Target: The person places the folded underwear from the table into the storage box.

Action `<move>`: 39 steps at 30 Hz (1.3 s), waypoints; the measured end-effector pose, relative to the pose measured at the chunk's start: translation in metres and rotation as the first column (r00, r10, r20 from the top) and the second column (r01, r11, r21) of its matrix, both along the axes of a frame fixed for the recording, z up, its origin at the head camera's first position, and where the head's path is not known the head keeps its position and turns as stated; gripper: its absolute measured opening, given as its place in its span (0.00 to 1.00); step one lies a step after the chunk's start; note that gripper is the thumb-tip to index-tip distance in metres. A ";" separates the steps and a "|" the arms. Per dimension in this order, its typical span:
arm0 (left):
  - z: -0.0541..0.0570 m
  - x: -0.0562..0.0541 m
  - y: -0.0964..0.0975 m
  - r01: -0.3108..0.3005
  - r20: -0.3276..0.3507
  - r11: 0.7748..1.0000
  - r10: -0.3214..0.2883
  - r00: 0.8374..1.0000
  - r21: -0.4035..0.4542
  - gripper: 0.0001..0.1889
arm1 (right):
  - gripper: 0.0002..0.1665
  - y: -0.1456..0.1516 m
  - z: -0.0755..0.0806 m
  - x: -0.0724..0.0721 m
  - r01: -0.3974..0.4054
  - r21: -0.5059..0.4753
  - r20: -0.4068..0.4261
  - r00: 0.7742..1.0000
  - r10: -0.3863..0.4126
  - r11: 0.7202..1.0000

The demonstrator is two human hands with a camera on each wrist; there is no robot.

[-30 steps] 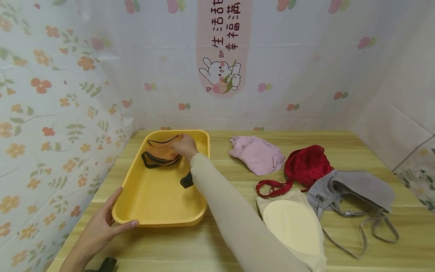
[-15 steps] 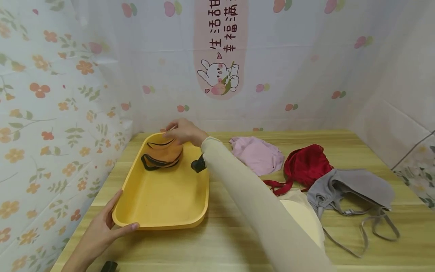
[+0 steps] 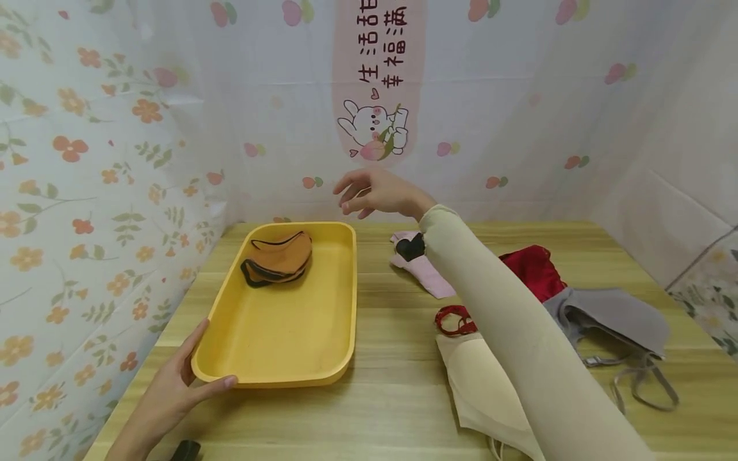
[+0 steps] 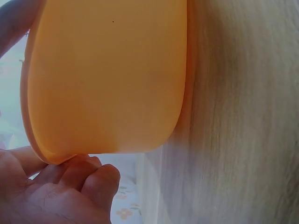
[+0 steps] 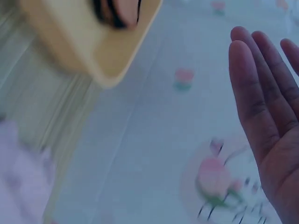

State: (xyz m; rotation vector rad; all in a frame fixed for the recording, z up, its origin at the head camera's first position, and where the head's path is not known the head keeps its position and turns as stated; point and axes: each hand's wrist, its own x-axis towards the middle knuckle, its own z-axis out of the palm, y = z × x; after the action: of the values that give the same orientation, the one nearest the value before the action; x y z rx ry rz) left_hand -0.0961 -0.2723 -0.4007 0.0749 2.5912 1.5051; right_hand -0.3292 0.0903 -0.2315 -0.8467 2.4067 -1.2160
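Note:
My left hand (image 3: 167, 390) holds the near left corner of a yellow plastic tub (image 3: 348, 307), thumb at the front rim and fingers along the left side. In the left wrist view, curled fingers (image 4: 88, 175) touch the rim of the tub (image 4: 107, 84). A folded orange bra with black edging (image 3: 282, 255) lies in the tub's far left corner. My right hand (image 3: 380, 191) is raised beyond the tub's far right corner, holding nothing. Its fingers (image 5: 266, 79) look extended in the right wrist view, with part of the orange bra (image 5: 126, 10) visible in the tub.
Right of the tub lie a pink cloth piece (image 3: 429, 275), a red satin garment (image 3: 533, 269), a grey bra with straps (image 3: 617, 314) and a beige bra (image 3: 484, 384). My right sleeve covers parts of them. Patterned curtains (image 3: 277, 128) border the wooden table (image 3: 392, 358).
My right hand has let go of the orange bra and moved up and right, out of the tub. The bra stays in the far left corner. My left hand keeps its hold.

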 end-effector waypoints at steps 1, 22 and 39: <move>0.000 0.001 -0.001 -0.004 0.003 1.000 0.004 1.000 -0.004 0.57 | 0.20 0.006 -0.001 -0.002 0.015 0.017 -0.005 1.000 -0.014 1.000; -0.001 0.002 -0.003 -0.005 -0.018 0.999 0.005 1.000 -0.035 0.56 | 0.19 0.094 -0.066 -0.020 0.193 0.241 -0.138 0.977 -0.163 0.951; -0.001 -0.001 0.000 -0.002 0.000 1.000 0.002 1.000 0.018 0.56 | 0.18 0.141 -0.117 -0.023 0.319 0.376 -0.217 0.943 -0.251 0.870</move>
State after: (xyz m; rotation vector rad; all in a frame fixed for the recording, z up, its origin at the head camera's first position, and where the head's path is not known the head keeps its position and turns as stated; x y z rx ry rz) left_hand -0.0970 -0.2724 -0.4020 0.0741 2.5789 1.5288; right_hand -0.3523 0.2312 -0.3481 -0.4860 2.8535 -0.7000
